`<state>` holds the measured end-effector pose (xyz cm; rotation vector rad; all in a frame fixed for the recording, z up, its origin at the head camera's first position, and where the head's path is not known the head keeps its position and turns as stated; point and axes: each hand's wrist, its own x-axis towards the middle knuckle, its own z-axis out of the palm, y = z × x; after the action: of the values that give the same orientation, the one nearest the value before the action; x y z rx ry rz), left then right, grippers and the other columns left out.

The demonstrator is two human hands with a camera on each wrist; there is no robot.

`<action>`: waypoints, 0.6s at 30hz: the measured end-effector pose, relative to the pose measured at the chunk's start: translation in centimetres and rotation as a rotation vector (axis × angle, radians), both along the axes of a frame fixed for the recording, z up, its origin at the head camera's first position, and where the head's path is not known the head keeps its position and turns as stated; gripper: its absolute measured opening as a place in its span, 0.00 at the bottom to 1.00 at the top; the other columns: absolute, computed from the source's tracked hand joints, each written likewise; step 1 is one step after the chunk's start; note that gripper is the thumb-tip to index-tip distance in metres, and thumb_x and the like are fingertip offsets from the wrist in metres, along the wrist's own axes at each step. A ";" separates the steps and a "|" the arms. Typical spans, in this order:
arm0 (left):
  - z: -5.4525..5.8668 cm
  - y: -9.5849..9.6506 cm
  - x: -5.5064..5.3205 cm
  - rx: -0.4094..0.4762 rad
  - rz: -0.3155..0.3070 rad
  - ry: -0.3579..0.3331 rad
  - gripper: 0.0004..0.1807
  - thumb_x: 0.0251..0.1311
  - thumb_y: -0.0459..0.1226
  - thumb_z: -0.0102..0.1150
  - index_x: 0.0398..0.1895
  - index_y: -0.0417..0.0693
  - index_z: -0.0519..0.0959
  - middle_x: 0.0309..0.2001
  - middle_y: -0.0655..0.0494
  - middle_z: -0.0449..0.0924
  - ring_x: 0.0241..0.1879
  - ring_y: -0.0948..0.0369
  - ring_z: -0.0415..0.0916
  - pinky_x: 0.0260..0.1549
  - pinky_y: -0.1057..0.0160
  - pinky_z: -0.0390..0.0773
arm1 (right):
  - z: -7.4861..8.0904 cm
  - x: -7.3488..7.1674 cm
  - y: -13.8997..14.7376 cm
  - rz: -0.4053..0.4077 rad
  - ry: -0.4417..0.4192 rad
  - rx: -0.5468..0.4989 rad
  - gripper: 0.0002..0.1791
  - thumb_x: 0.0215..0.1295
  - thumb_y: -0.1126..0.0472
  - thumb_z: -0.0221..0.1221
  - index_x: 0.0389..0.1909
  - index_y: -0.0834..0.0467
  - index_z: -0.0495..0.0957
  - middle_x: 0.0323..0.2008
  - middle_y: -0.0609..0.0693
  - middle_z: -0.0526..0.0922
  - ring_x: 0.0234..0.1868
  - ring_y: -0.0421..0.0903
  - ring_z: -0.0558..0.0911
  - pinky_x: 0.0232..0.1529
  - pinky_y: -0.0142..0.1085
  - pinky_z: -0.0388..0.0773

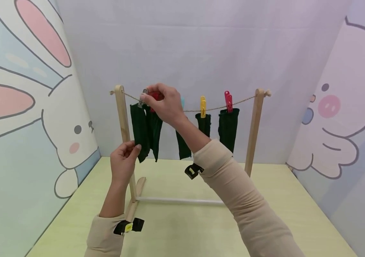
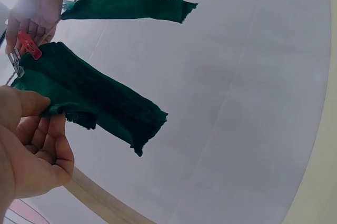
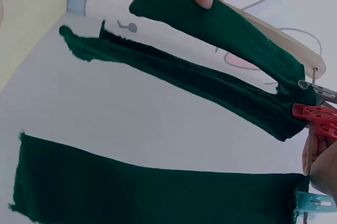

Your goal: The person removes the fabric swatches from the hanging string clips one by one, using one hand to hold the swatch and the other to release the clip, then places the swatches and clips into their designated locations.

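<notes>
Near the left post, my right hand (image 1: 169,105) pinches a grey clothespin (image 1: 141,104) on the rope, at the top of a dark green cloth (image 1: 139,128). Lower down, my left hand (image 1: 123,162) pinches that cloth's left edge between thumb and fingers. A red clothespin (image 3: 308,112) sits right beside the grey one, on a neighbouring green cloth (image 3: 210,87); in the head view my right hand partly covers it. The left wrist view shows the left thumb over the held cloth (image 2: 50,89), with the fingertips behind it.
The rope (image 1: 216,108) spans two wooden posts (image 1: 254,132). Further right hang more green cloths, under a light blue clothespin (image 3: 316,202), a yellow clothespin (image 1: 203,107) and another red clothespin (image 1: 229,102). A white bar (image 1: 179,201) runs low above the pale yellow table (image 1: 182,228).
</notes>
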<state>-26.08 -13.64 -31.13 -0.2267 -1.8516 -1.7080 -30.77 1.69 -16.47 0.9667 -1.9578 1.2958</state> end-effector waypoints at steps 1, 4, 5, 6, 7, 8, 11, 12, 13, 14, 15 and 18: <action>0.0 0.0 0.0 0.001 0.003 -0.002 0.10 0.59 0.33 0.60 0.41 0.33 0.79 0.29 0.57 0.76 0.27 0.63 0.70 0.26 0.75 0.72 | 0.0 0.0 0.0 0.002 0.006 -0.002 0.10 0.61 0.63 0.61 0.40 0.66 0.78 0.32 0.54 0.81 0.29 0.43 0.78 0.31 0.30 0.76; 0.0 -0.1 0.1 0.006 0.008 0.002 0.10 0.59 0.33 0.60 0.40 0.33 0.80 0.29 0.58 0.76 0.27 0.63 0.69 0.24 0.74 0.72 | -0.1 0.0 -0.1 0.001 0.017 -0.011 0.10 0.61 0.63 0.62 0.39 0.66 0.78 0.33 0.54 0.81 0.31 0.43 0.78 0.31 0.30 0.76; 0.0 -0.1 0.1 0.006 0.009 0.005 0.11 0.59 0.34 0.60 0.40 0.33 0.80 0.29 0.58 0.76 0.27 0.63 0.69 0.24 0.74 0.71 | -0.1 0.0 -0.1 0.001 0.023 -0.016 0.10 0.60 0.63 0.62 0.39 0.66 0.78 0.33 0.54 0.81 0.31 0.43 0.78 0.32 0.30 0.76; 0.0 -0.2 0.1 0.006 0.011 0.008 0.11 0.59 0.34 0.61 0.40 0.34 0.80 0.29 0.58 0.76 0.27 0.63 0.69 0.24 0.74 0.72 | -0.2 0.0 -0.1 -0.003 0.031 -0.020 0.10 0.60 0.63 0.62 0.39 0.66 0.78 0.33 0.54 0.81 0.32 0.43 0.78 0.32 0.30 0.76; 0.0 -0.2 0.1 0.007 0.009 0.008 0.11 0.59 0.35 0.61 0.40 0.33 0.80 0.29 0.57 0.76 0.27 0.63 0.69 0.25 0.74 0.72 | -0.2 0.0 -0.1 -0.003 0.043 -0.027 0.10 0.60 0.64 0.62 0.39 0.66 0.79 0.33 0.55 0.81 0.33 0.44 0.78 0.31 0.30 0.76; -0.1 -0.2 0.1 0.009 0.006 0.008 0.12 0.60 0.36 0.61 0.40 0.34 0.80 0.29 0.57 0.76 0.27 0.62 0.70 0.25 0.74 0.72 | -0.3 0.1 -0.1 -0.004 0.052 -0.032 0.10 0.60 0.64 0.62 0.39 0.66 0.79 0.33 0.55 0.81 0.33 0.44 0.78 0.31 0.30 0.76; -0.2 -0.2 0.2 0.010 0.007 0.003 0.14 0.60 0.38 0.60 0.40 0.33 0.80 0.30 0.57 0.76 0.28 0.62 0.70 0.27 0.74 0.73 | -0.2 0.2 -0.1 -0.017 0.093 -0.054 0.09 0.60 0.64 0.62 0.38 0.66 0.80 0.33 0.55 0.81 0.35 0.44 0.78 0.31 0.30 0.75; -0.2 -0.2 0.2 0.014 0.006 0.001 0.14 0.60 0.38 0.60 0.39 0.33 0.80 0.29 0.57 0.76 0.28 0.62 0.70 0.27 0.74 0.73 | -0.2 0.2 -0.1 -0.020 0.107 -0.060 0.09 0.60 0.64 0.61 0.38 0.67 0.80 0.33 0.55 0.81 0.35 0.44 0.77 0.32 0.30 0.75; -0.3 -0.1 0.2 0.021 0.002 0.000 0.14 0.60 0.38 0.60 0.39 0.33 0.80 0.29 0.57 0.77 0.28 0.62 0.70 0.27 0.74 0.73 | -0.1 0.2 -0.1 -0.020 0.124 -0.067 0.09 0.60 0.64 0.61 0.37 0.67 0.80 0.33 0.55 0.81 0.35 0.44 0.77 0.33 0.30 0.74; -0.3 -0.1 0.3 0.027 -0.003 -0.001 0.14 0.60 0.38 0.60 0.39 0.33 0.80 0.29 0.58 0.77 0.27 0.63 0.70 0.27 0.75 0.73 | 0.1 0.2 -0.1 -0.025 0.136 -0.071 0.09 0.60 0.64 0.61 0.37 0.67 0.80 0.33 0.55 0.81 0.36 0.44 0.77 0.34 0.29 0.74; -0.2 -0.1 0.3 0.031 -0.007 -0.003 0.14 0.60 0.38 0.60 0.38 0.33 0.80 0.28 0.58 0.76 0.27 0.63 0.70 0.26 0.75 0.73 | 0.2 0.3 -0.1 -0.028 0.151 -0.074 0.09 0.60 0.65 0.61 0.37 0.67 0.80 0.33 0.55 0.81 0.36 0.44 0.77 0.35 0.29 0.74; -0.2 -0.1 0.3 0.049 -0.035 -0.005 0.12 0.60 0.36 0.60 0.37 0.32 0.80 0.27 0.59 0.77 0.26 0.63 0.71 0.26 0.74 0.73 | 0.8 0.4 0.1 -0.030 0.178 -0.071 0.08 0.60 0.65 0.61 0.36 0.67 0.81 0.33 0.55 0.82 0.36 0.44 0.77 0.39 0.29 0.72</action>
<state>-25.75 -13.71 -31.30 -0.2360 -1.8172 -1.7769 -30.37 1.77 -15.69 0.9796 -1.7725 1.2110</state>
